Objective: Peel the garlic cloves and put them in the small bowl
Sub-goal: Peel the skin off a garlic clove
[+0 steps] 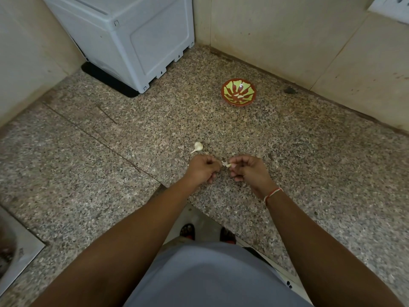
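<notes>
The left hand (203, 168) and right hand (247, 168) meet knuckle to knuckle over the speckled granite counter (309, 151), both with fingers curled, pinching one small pale garlic clove (227, 165) between their fingertips; a papery flake of skin sticks out towards the left hand. A thin red-and-white thread (272, 193) circles the right wrist. Just beyond the left hand lies a teardrop-shaped garlic piece (197, 147) with a thin stem. Well beyond the right hand sits the small bowl (238, 92), round, glossy, red-brown with green petal markings, holding a few pale peeled cloves (240, 96). Far beyond the left hand stands a boxy white plastic appliance (132, 36).
</notes>
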